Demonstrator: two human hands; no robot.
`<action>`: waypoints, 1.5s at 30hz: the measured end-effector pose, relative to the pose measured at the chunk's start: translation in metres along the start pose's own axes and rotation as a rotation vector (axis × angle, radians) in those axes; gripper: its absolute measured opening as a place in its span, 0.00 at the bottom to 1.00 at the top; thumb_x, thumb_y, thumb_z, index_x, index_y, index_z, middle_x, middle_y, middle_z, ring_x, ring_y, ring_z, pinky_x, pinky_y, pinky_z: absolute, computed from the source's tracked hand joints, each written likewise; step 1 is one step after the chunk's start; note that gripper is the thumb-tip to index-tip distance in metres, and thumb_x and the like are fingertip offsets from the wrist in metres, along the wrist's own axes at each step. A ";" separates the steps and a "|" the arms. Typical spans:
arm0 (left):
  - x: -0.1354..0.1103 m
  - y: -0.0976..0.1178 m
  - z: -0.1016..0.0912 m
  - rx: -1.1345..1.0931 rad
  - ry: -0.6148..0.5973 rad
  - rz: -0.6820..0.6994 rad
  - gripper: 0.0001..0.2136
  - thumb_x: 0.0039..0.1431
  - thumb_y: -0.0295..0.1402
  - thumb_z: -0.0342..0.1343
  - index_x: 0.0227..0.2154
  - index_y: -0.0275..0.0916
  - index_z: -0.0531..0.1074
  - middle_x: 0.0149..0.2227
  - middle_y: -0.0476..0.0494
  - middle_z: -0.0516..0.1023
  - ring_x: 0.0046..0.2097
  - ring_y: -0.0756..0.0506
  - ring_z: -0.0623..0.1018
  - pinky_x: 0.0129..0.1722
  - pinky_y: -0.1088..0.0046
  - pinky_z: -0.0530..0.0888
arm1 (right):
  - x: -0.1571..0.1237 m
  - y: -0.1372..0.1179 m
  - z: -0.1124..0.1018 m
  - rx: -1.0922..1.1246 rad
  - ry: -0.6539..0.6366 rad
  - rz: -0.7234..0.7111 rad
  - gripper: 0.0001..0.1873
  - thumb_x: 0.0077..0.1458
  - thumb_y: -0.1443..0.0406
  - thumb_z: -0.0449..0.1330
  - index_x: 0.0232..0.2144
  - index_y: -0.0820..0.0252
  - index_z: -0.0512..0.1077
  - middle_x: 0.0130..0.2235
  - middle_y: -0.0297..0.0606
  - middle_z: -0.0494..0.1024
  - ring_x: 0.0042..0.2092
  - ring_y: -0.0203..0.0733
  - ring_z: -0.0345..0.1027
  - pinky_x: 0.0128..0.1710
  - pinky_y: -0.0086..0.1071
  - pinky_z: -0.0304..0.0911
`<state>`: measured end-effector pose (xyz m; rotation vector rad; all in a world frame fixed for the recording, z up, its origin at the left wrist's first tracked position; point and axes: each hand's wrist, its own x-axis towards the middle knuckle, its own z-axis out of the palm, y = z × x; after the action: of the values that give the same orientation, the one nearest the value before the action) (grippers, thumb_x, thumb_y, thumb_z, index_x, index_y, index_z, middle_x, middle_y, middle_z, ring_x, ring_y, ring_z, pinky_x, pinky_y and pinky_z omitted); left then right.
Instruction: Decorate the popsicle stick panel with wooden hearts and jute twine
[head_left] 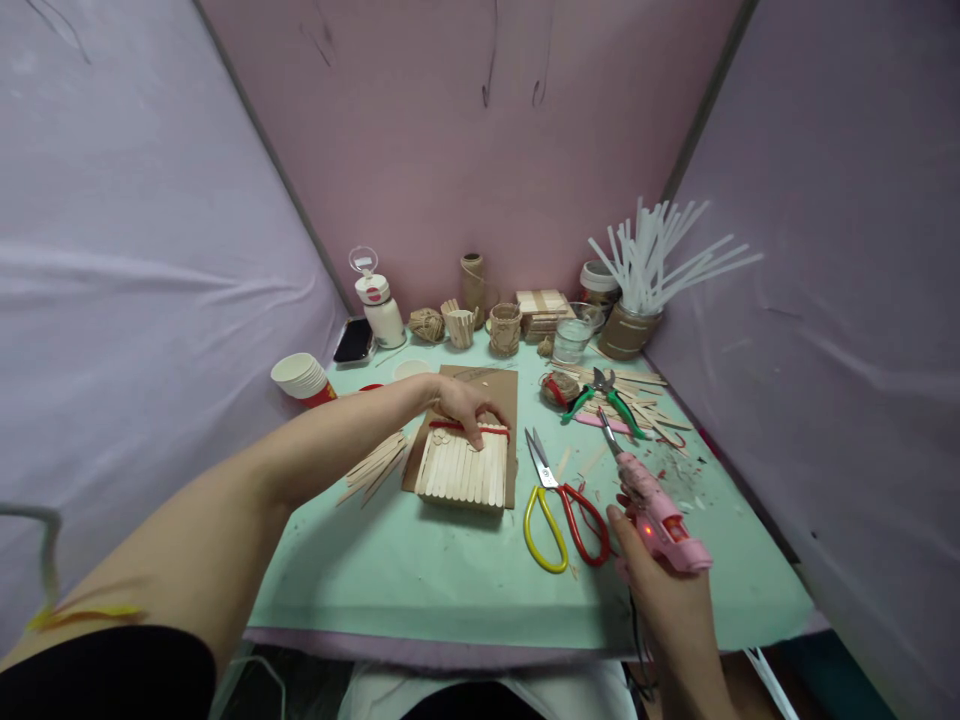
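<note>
My left hand (463, 408) reaches across the table, fingers curled and pressing on the far end of a flat panel of popsicle sticks (463, 472) that has a red strip (480, 428) across it. The panel lies on a brown cardboard sheet (510, 392). My right hand (656, 565) grips a pink hot glue gun (654, 505) to the right, nozzle pointing up and left, away from the panel. Scissors with one yellow and one red handle (559, 505) lie between the panel and the glue gun.
Loose sticks (373, 465) lie left of the cardboard. Green-handled pliers (604, 395), stick scraps, a jar of white rods (637, 300), a glass (574, 335), twine balls, small stick cups, a white bottle (381, 308), a phone (354, 340) and stacked paper cups (301, 378) ring the green mat.
</note>
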<state>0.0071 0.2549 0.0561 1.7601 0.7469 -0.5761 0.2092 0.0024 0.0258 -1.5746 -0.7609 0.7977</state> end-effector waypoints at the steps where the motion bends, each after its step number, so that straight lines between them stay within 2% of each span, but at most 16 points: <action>1: 0.000 0.000 0.000 0.001 -0.001 0.000 0.45 0.29 0.38 0.72 0.59 0.42 0.67 0.21 0.52 0.72 0.24 0.45 0.70 0.24 0.70 0.67 | 0.000 0.000 0.000 0.001 0.001 -0.005 0.32 0.49 0.53 0.64 0.57 0.53 0.70 0.60 0.42 0.71 0.61 0.56 0.62 0.55 0.44 0.63; 9: -0.004 -0.005 -0.003 -0.043 0.000 0.026 0.44 0.34 0.42 0.71 0.59 0.42 0.65 0.25 0.50 0.78 0.33 0.41 0.78 0.30 0.69 0.72 | 0.003 0.006 -0.007 -0.038 0.024 -0.019 0.34 0.50 0.53 0.64 0.59 0.54 0.68 0.57 0.42 0.73 0.58 0.54 0.66 0.55 0.43 0.63; 14: -0.021 -0.007 -0.005 -0.106 0.195 0.110 0.35 0.41 0.43 0.68 0.55 0.40 0.71 0.39 0.42 0.82 0.42 0.41 0.79 0.41 0.68 0.73 | 0.021 0.026 -0.033 -0.138 0.031 -0.121 0.31 0.52 0.52 0.61 0.57 0.53 0.69 0.57 0.40 0.73 0.55 0.49 0.67 0.54 0.39 0.62; 16: -0.033 -0.008 0.002 -0.142 0.358 0.184 0.28 0.48 0.43 0.64 0.53 0.42 0.72 0.45 0.42 0.81 0.46 0.43 0.78 0.46 0.69 0.72 | 0.031 0.035 -0.047 -0.346 0.083 -0.116 0.28 0.51 0.49 0.60 0.51 0.56 0.72 0.50 0.43 0.76 0.49 0.51 0.70 0.47 0.39 0.65; 19: -0.053 -0.012 0.024 -0.212 1.034 0.299 0.14 0.53 0.43 0.60 0.37 0.39 0.80 0.37 0.42 0.82 0.42 0.44 0.79 0.45 0.68 0.72 | 0.046 0.047 -0.067 -0.793 0.183 0.010 0.25 0.52 0.45 0.56 0.41 0.58 0.71 0.34 0.44 0.77 0.34 0.52 0.70 0.31 0.38 0.62; 21: -0.064 -0.019 0.044 -0.312 1.344 0.320 0.12 0.51 0.41 0.61 0.31 0.38 0.80 0.33 0.43 0.82 0.39 0.44 0.79 0.42 0.69 0.74 | 0.054 0.052 -0.074 -0.981 0.151 0.026 0.23 0.55 0.46 0.52 0.39 0.59 0.68 0.31 0.46 0.76 0.31 0.52 0.68 0.27 0.36 0.58; 23: -0.073 -0.030 0.065 -0.436 1.546 0.308 0.09 0.46 0.38 0.64 0.27 0.38 0.80 0.31 0.44 0.81 0.36 0.44 0.78 0.38 0.70 0.75 | 0.062 0.057 -0.077 -1.081 0.087 -0.027 0.21 0.59 0.50 0.49 0.38 0.61 0.67 0.31 0.48 0.75 0.31 0.52 0.68 0.26 0.36 0.55; 25: -0.076 -0.044 0.086 -0.537 1.630 0.270 0.08 0.43 0.37 0.66 0.25 0.39 0.79 0.27 0.46 0.80 0.32 0.46 0.77 0.34 0.72 0.75 | 0.068 0.062 -0.076 -1.138 0.049 -0.084 0.18 0.59 0.53 0.49 0.38 0.62 0.66 0.30 0.49 0.75 0.31 0.51 0.68 0.26 0.35 0.54; 31: -0.075 -0.079 0.133 -0.928 1.723 0.203 0.10 0.40 0.36 0.68 0.25 0.37 0.77 0.23 0.50 0.74 0.28 0.51 0.73 0.28 0.77 0.72 | 0.082 0.077 -0.080 -1.202 0.017 -0.167 0.16 0.56 0.55 0.56 0.36 0.63 0.67 0.31 0.46 0.74 0.33 0.51 0.68 0.31 0.36 0.58; 33: -0.074 -0.084 0.141 -1.042 1.744 0.234 0.11 0.40 0.36 0.68 0.26 0.36 0.76 0.23 0.51 0.73 0.27 0.52 0.71 0.27 0.80 0.71 | 0.083 0.077 -0.084 -1.226 0.021 -0.201 0.16 0.55 0.55 0.57 0.37 0.64 0.69 0.34 0.50 0.74 0.37 0.54 0.68 0.37 0.40 0.60; 36: -0.072 -0.088 0.148 -1.092 1.759 0.293 0.11 0.42 0.36 0.67 0.28 0.35 0.76 0.22 0.52 0.71 0.26 0.54 0.69 0.25 0.82 0.68 | 0.073 0.067 -0.080 -1.250 0.110 -0.304 0.20 0.54 0.56 0.59 0.42 0.67 0.69 0.43 0.59 0.72 0.46 0.62 0.65 0.43 0.47 0.59; 38: -0.069 -0.090 0.151 -1.071 1.771 0.323 0.11 0.45 0.37 0.65 0.30 0.35 0.76 0.22 0.52 0.71 0.25 0.54 0.67 0.24 0.82 0.66 | 0.057 0.057 -0.065 -1.189 0.145 -0.443 0.20 0.55 0.57 0.58 0.43 0.67 0.68 0.45 0.59 0.71 0.47 0.62 0.64 0.45 0.49 0.59; 39: -0.067 -0.090 0.152 -1.061 1.784 0.325 0.12 0.46 0.38 0.65 0.31 0.35 0.76 0.22 0.52 0.71 0.25 0.54 0.67 0.24 0.82 0.66 | 0.047 0.051 -0.054 -1.120 0.104 -0.498 0.18 0.57 0.58 0.57 0.43 0.66 0.68 0.43 0.56 0.72 0.46 0.59 0.65 0.45 0.47 0.60; 40: -0.064 -0.090 0.153 -1.055 1.800 0.320 0.12 0.47 0.38 0.64 0.31 0.35 0.76 0.22 0.52 0.70 0.25 0.54 0.67 0.24 0.81 0.66 | 0.037 0.046 -0.040 -1.043 0.002 -0.516 0.15 0.59 0.59 0.56 0.44 0.64 0.67 0.43 0.53 0.72 0.45 0.55 0.66 0.44 0.44 0.61; 43: -0.057 -0.089 0.158 -1.042 1.830 0.283 0.12 0.48 0.39 0.64 0.32 0.36 0.76 0.22 0.52 0.70 0.25 0.54 0.67 0.24 0.80 0.65 | 0.011 0.035 0.005 -1.019 -0.294 -0.404 0.09 0.58 0.63 0.58 0.40 0.60 0.67 0.40 0.46 0.72 0.41 0.50 0.68 0.41 0.39 0.64; 45: -0.055 -0.086 0.161 -1.022 1.826 0.275 0.12 0.48 0.39 0.64 0.32 0.37 0.77 0.22 0.52 0.70 0.25 0.53 0.67 0.24 0.80 0.65 | 0.004 0.031 0.029 -1.131 -0.364 -0.301 0.11 0.55 0.64 0.62 0.40 0.62 0.68 0.42 0.48 0.72 0.43 0.53 0.68 0.42 0.40 0.63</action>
<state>-0.0961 0.1080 -0.0088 0.9109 1.4907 1.6218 0.1890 0.0170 -0.0082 -2.2092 -1.8828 0.4129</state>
